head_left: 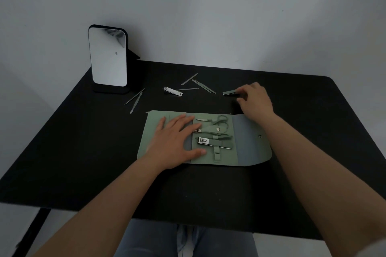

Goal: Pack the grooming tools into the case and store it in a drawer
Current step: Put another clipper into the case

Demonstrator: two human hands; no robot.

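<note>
Green tool's end under right-hand fingers

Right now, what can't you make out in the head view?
- Grip of the right hand on the flat green tool: its fingers cover that end.
- Left part of the open case: under the left hand, lying flat.
- Thin loose tools behind the case: too small and dim to tell apart.
- A drawer: none in view.

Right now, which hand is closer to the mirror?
The left hand. It lies flat on the open green case, below and right of the mirror. The right hand is farther right, touching a small green tool.
</note>
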